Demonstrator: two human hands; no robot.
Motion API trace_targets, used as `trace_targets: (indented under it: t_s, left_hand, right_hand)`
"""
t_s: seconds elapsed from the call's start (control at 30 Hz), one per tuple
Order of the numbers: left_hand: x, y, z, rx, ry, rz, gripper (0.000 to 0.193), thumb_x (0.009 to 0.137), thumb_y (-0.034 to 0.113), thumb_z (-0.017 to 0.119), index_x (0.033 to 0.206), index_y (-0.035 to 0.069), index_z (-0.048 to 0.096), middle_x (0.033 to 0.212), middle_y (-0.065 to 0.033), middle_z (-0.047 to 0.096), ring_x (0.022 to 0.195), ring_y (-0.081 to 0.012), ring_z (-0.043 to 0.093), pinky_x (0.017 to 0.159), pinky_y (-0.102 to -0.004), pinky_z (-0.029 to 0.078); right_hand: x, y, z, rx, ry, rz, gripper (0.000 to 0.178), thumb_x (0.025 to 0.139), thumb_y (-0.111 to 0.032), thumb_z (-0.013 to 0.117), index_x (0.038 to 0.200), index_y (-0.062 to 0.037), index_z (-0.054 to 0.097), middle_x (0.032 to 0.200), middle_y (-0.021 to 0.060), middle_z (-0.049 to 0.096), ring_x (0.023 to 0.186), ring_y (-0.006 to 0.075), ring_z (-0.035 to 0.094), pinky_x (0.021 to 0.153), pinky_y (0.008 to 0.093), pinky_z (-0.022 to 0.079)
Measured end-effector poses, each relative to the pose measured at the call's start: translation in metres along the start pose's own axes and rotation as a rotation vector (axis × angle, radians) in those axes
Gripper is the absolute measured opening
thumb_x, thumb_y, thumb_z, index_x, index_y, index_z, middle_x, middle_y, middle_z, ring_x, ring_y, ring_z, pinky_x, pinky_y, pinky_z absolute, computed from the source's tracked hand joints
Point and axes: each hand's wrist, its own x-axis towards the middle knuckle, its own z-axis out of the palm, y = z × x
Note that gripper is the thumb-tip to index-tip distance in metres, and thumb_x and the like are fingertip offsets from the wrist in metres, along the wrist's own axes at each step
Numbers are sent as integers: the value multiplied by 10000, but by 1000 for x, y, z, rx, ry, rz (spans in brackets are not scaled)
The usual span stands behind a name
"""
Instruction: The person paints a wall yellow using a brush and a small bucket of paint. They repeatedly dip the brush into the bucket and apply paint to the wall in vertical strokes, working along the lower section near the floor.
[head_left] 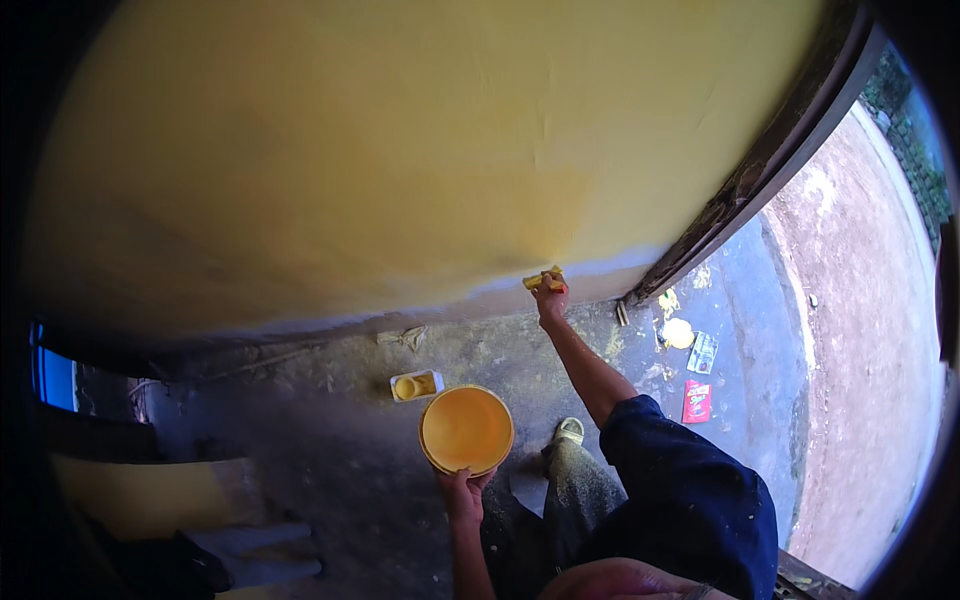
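Left hand (464,490), lower centre, holds a bucket (505,430), seemingly to keep it upright; right hand (550,299), mid-frame, grips a brush (538,280).

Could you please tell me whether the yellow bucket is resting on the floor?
No, the left hand holds the yellow bucket up off the floor.
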Motion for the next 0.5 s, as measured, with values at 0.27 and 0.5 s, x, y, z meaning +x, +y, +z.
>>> trace_targets:
  t_s: [0.27, 0.5]
  left_hand:
    - [-24, 46, 32, -5, -70, 78, 608, 789, -25, 475, 1373, 17, 309, 1215, -194, 534, 955, -338, 660, 759, -406, 627]
    - [-23, 78, 66, -63, -160, 85, 531, 809, 69, 528, 1318, 3, 390, 1203, -190, 551, 1012, -318, 642, 775, -432, 619]
  right_hand:
    - [-71, -239, 4, 266, -171, -703, 285, 996, -221, 455, 1124, 7, 570, 1070, 124, 565, 990, 228, 624, 768, 358, 598]
    - [-69, -192, 12, 36, -37, -6, 315, 944, -222, 499, 1121, 23, 589, 1020, 133, 615, 909, 223, 652, 689, 326, 587]
